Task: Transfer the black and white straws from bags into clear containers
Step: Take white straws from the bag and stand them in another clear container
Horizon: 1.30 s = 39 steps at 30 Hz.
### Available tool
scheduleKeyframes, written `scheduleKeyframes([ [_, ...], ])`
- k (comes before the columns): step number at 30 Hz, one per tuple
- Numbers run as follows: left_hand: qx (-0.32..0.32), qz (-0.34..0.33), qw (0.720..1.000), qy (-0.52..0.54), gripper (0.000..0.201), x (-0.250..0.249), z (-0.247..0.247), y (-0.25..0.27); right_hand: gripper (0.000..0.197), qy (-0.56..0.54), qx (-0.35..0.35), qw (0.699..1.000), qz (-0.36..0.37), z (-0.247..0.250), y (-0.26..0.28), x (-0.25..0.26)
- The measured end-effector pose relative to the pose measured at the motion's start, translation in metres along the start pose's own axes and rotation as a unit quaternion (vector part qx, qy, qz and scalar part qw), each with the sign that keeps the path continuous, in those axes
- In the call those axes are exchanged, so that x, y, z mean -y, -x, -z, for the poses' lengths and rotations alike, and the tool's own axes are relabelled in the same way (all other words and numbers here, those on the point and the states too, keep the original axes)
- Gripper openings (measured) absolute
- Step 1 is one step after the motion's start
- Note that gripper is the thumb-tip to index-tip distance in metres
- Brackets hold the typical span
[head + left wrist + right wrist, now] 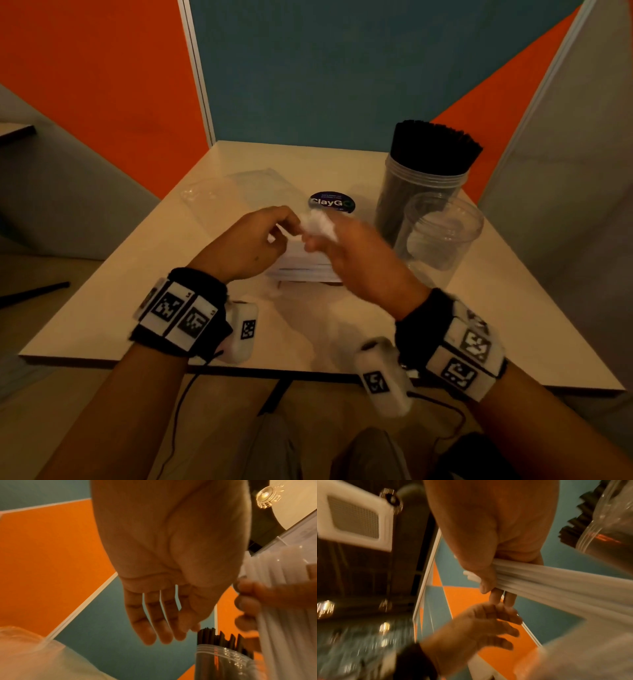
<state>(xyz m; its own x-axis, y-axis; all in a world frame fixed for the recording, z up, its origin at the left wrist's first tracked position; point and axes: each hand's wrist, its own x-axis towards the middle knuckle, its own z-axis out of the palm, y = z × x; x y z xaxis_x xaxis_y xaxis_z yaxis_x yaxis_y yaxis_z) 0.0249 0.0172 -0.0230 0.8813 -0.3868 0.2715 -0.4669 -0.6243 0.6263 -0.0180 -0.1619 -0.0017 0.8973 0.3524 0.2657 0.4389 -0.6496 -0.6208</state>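
- now, right hand [346, 253] curled round a bundle of white straws [556, 582], thumb over the top, fingers below; straw ends poke out past the thumb in the right wrist view.
- bundle held above the middle of the bench [113, 315], just in front of the person; in the head view its ends show as a white blur between the two hands.
- left hand [253, 246] close beside the right, fingers loosely spread and only lightly bent; wrist views show it gripping nothing. cannot tell whether its fingertips touch the straw ends.
- black straws [435, 144] stand upright, packed in a tall clear container [418, 192] at the far right of the bench, tops well above the rim.
- second clear container [442, 233], shorter, just in front of the tall one; nothing visible inside.
- flat clear bag [236, 192] lies on the bench to the far left of the hands.
- round dark sticker [331, 202] on the bench top, beyond the hands.
- orange and teal partition panels [308, 68] behind the bench.
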Motion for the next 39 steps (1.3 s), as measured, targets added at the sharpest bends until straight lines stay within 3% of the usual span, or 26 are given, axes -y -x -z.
scheduleKeyframes([
  [3, -0.048, -0.022, 0.998, 0.015, 0.026, -0.022, -0.003, -0.021, 0.012, -0.162, -0.096, 0.982, 0.016, 0.048, 0.006, 0.013],
  [6, -0.077, -0.046, 0.995, 0.045, 0.024, -0.044, -0.013, -0.045, 0.011, -0.275, -0.194, 0.940, 0.051, 0.097, 0.011, 0.007],
  [8, -0.051, -0.047, 0.994, 0.082, 0.028, -0.057, -0.025, -0.059, 0.005, -0.341, -0.244, 0.903, 0.093, 0.127, 0.014, -0.005],
  [11, 0.023, -0.063, 0.992, 0.108, 0.043, -0.076, -0.047, -0.073, 0.005, -0.345, -0.332, 0.867, 0.141, 0.161, 0.018, -0.026],
  [14, 0.060, -0.101, 0.990, 0.072, 0.044, -0.090, -0.067, -0.085, 0.008, -0.327, -0.398, 0.848, 0.123, 0.166, 0.018, -0.048],
  [17, 0.095, -0.085, 0.991, 0.033, 0.031, -0.089, -0.081, -0.094, 0.009, -0.327, -0.377, 0.865, 0.055, 0.149, 0.018, -0.071],
  [21, 0.080, -0.082, 0.991, 0.071, 0.027, -0.084, -0.085, -0.098, 0.007, -0.306, -0.338, 0.889, -0.048, 0.125, 0.013, -0.094],
  [26, 0.058, -0.085, 0.991, 0.080, 0.027, -0.084, -0.085, -0.105, 0.013, -0.099, -0.312, 0.937, -0.119, 0.112, -0.001, -0.107],
  [27, 0.059, -0.085, 0.991, 0.083, 0.027, -0.083, -0.086, -0.106, 0.008, -0.039, -0.307, 0.941, -0.134, 0.112, -0.002, -0.108],
  [29, 0.059, -0.084, 0.991, 0.091, 0.027, -0.082, -0.088, -0.107, 0.016, 0.038, -0.308, 0.937, -0.160, 0.114, -0.004, -0.115],
  [32, 0.057, -0.086, 0.989, 0.110, 0.025, -0.081, -0.090, -0.107, 0.033, -0.096, -0.311, 0.930, -0.171, 0.115, -0.005, -0.120],
  [34, 0.057, -0.081, 0.987, 0.126, 0.027, -0.080, -0.091, -0.106, 0.040, -0.127, -0.317, 0.925, -0.164, 0.117, -0.003, -0.118],
  [39, 0.062, -0.066, 0.985, 0.145, 0.021, -0.075, -0.090, -0.106, 0.011, -0.026, -0.306, 0.943, -0.130, 0.120, -0.005, -0.120],
])
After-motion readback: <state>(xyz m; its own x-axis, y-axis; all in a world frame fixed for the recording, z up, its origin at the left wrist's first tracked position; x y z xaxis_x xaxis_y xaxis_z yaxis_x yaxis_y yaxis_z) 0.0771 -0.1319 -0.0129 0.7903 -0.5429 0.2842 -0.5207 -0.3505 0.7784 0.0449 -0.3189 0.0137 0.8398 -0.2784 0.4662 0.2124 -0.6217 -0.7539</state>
